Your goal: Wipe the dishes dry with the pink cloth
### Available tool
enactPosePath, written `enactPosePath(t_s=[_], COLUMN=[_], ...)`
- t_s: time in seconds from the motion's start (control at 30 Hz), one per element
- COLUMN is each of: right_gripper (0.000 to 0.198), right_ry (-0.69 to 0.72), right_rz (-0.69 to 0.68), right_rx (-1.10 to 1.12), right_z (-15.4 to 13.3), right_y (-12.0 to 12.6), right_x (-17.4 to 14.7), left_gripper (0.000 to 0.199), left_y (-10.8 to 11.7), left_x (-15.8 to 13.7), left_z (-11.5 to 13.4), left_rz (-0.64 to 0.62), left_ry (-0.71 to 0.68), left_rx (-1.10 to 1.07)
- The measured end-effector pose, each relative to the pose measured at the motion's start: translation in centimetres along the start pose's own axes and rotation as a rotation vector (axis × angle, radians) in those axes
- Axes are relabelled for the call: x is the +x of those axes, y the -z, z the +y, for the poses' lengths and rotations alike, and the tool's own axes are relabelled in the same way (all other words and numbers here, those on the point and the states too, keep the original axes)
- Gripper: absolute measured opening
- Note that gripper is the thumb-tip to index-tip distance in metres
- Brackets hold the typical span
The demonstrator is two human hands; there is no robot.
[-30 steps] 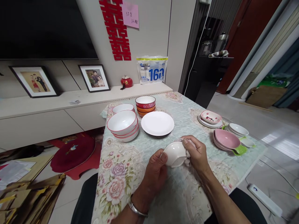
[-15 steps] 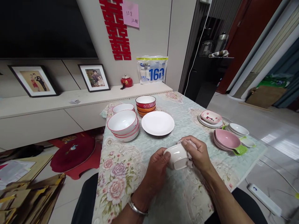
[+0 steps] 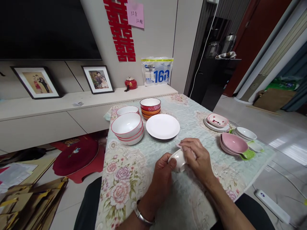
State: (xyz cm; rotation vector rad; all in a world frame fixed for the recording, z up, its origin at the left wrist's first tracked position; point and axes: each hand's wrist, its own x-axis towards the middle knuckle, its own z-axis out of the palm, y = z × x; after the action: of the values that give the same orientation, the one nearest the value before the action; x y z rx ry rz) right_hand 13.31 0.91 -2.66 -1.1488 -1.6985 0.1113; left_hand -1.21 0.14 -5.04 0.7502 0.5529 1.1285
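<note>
A small white bowl (image 3: 178, 160) is tilted on its side above the near part of the table. My left hand (image 3: 164, 169) grips its left edge, thumb across the outside. My right hand (image 3: 195, 156) presses a pale cloth (image 3: 178, 145) against the bowl's right side; most of the cloth is hidden under the fingers. Just beyond the hands lies a stack of white plates (image 3: 162, 126). To its left are stacked white bowls with red rims (image 3: 126, 125), and behind stands a stack of red and orange bowls (image 3: 150, 107).
On the table's right are pink bowls (image 3: 234, 143), small white bowls (image 3: 245, 133) and a pink-patterned dish (image 3: 217, 120) on plates. A flowered cloth (image 3: 120, 191) covers the table. A low cabinet (image 3: 96, 103) behind bears framed photos, a red pot and a plastic pack.
My right hand has shifted left over the bowl, with its fingers now covering more of the cloth and the bowl's right side. The left hand keeps its hold.
</note>
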Motion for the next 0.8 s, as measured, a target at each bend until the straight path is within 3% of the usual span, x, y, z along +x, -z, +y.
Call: enactPosePath(t_s=[0.1,0.17,0.23,0.3,0.4,0.5,0.57,0.8], right_gripper=[0.017,0.012,0.007,0.006,0.011,0.013,0.013,0.012], right_ry=[-0.230,-0.280,-0.218,-0.071,0.144,0.262,0.281,0.135], right_rz=[0.112,0.192,0.216,0.166,0.003,-0.148,-0.161,0.014], right_rx=[0.076,0.063,0.009,-0.059,-0.127,-0.134,-0.126,-0.140], right_z=[1.4,1.7,1.4,0.6,-1.0,-1.9,-1.6,0.7], right_y=[-0.1,-0.3,-0.6,-0.7,-0.8,-0.8,-0.6,0.4], right_x=[0.0,-0.2,-0.4,-0.6,-0.9,-1.1,-1.0,-0.3], left_gripper=[0.031,0.030,0.029,0.028,0.025,0.023,0.021,0.021], left_y=[0.0,0.1,0.1,0.2,0.2,0.3,0.4,0.5], left_x=[0.1,0.2,0.3,0.4,0.5,0.5,0.5,0.6], left_z=[-0.2,-0.3,-0.3,-0.2,0.0,0.0,0.0,-0.2], left_rz=[0.019,0.035,0.052,0.068,0.073,0.065,0.063,0.081], left_ry=[0.013,0.008,-0.008,-0.028,-0.042,-0.042,-0.043,-0.057], left_rx=[-0.039,-0.058,-0.069,-0.075,-0.088,-0.101,-0.105,-0.092])
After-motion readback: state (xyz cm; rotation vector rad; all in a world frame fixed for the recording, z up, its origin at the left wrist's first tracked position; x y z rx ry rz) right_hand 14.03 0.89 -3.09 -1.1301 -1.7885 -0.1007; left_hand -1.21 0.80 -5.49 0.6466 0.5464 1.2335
